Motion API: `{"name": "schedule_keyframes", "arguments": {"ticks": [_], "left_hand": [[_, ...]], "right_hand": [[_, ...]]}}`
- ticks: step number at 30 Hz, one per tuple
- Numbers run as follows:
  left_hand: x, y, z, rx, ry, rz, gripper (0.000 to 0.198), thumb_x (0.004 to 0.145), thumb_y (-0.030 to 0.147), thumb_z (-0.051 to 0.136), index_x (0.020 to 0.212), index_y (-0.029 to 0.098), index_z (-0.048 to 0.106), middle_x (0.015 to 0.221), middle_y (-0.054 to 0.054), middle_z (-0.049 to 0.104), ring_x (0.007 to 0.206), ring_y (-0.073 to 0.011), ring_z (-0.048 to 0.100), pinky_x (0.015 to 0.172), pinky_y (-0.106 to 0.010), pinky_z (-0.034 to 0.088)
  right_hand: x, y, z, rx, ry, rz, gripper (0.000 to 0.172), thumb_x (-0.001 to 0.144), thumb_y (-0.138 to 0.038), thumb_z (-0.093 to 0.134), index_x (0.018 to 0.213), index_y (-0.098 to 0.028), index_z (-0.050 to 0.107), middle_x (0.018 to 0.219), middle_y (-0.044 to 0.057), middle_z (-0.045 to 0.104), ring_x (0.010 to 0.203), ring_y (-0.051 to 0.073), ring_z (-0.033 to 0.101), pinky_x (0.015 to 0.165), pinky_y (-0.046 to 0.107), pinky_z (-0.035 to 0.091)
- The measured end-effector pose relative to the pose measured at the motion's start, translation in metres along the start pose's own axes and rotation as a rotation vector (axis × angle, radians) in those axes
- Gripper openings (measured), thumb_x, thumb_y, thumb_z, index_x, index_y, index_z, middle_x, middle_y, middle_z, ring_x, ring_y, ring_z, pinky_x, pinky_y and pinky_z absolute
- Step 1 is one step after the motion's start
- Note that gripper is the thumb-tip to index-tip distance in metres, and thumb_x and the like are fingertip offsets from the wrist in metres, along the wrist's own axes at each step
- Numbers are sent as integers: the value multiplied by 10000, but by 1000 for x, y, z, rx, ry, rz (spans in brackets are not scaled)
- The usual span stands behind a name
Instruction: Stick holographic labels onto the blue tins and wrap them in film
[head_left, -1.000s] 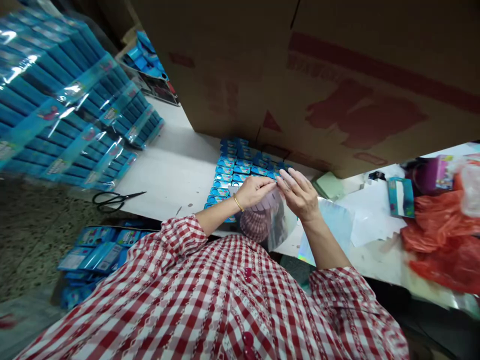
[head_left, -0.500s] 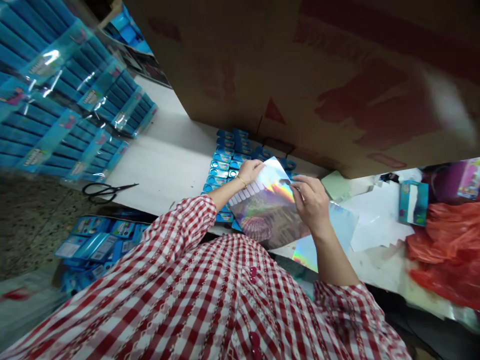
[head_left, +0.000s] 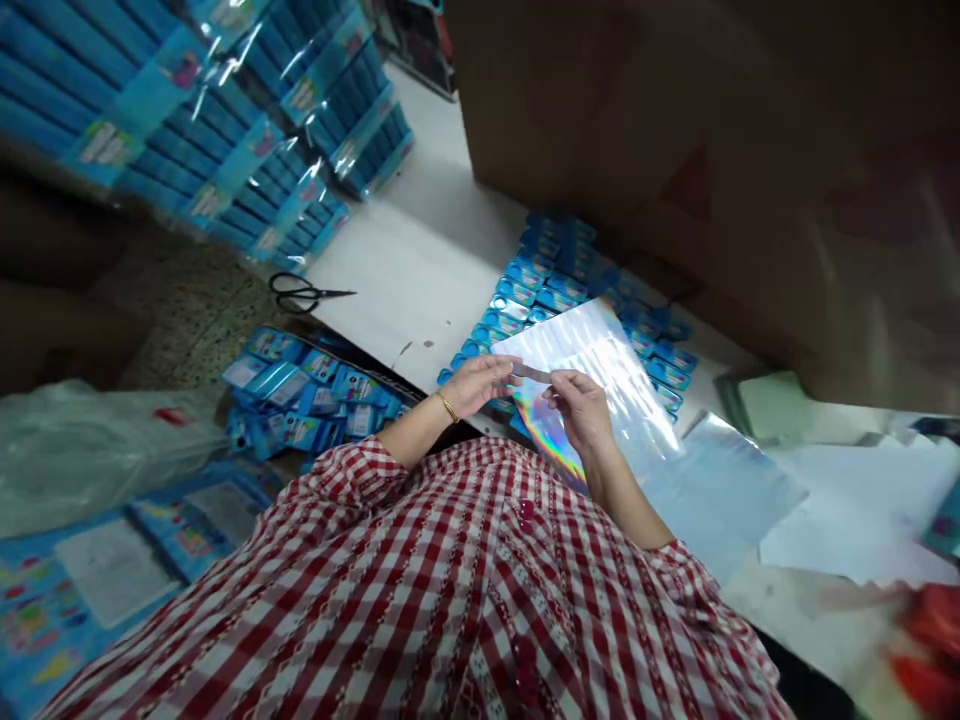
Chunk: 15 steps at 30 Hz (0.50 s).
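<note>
A narrow dark strip (head_left: 532, 373) stretches between my two hands, which are close together. My left hand (head_left: 480, 384), with a gold bracelet at the wrist, pinches one end of it. The other end is between the thumb and fingers of my right hand (head_left: 583, 408). Beneath them a shiny rainbow-reflecting sheet (head_left: 600, 345) lies over rows of small blue packs (head_left: 517, 290). Part of the sheet is hidden by my right hand and forearm.
Black scissors (head_left: 300, 293) rest at the table's left edge. Wrapped blue packs (head_left: 225, 170) are stacked at the upper left, and loose ones (head_left: 315, 400) fill a box below. A large carton (head_left: 600, 120) stands behind. Pale sheets (head_left: 847, 510) lie at right.
The strip, earlier at the sheet by my right fingers, is now held between both hands. My left hand has let go of the sheet, which now lies flatter. The view has shifted.
</note>
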<state>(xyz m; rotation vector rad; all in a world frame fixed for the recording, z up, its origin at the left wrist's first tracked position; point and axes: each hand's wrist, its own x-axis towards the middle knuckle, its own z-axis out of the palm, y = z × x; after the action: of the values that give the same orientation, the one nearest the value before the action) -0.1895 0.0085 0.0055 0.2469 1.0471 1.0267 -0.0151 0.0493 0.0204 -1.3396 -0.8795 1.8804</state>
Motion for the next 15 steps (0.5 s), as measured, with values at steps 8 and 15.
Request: {"name": "schedule_keyframes", "arguments": {"ticks": [8, 15], "left_hand": [[-21, -8, -66, -69, 321, 69, 309, 600, 290, 781, 830, 127, 654, 703, -19, 643, 635, -89, 589, 589, -215, 448], [-17, -20, -110, 156, 519, 236, 371, 548, 234, 754, 873, 122, 613, 687, 4, 638, 625, -91, 577, 636, -231, 442]], "right_hand": [[7, 60, 62, -9, 88, 154, 294, 529, -401, 754, 662, -170, 628, 526, -44, 566, 464, 72, 454, 418, 204, 308], [11, 108, 93, -260, 213, 66, 289, 626, -442, 680, 684, -161, 646, 472, -67, 503, 429, 74, 398, 451, 226, 307]]}}
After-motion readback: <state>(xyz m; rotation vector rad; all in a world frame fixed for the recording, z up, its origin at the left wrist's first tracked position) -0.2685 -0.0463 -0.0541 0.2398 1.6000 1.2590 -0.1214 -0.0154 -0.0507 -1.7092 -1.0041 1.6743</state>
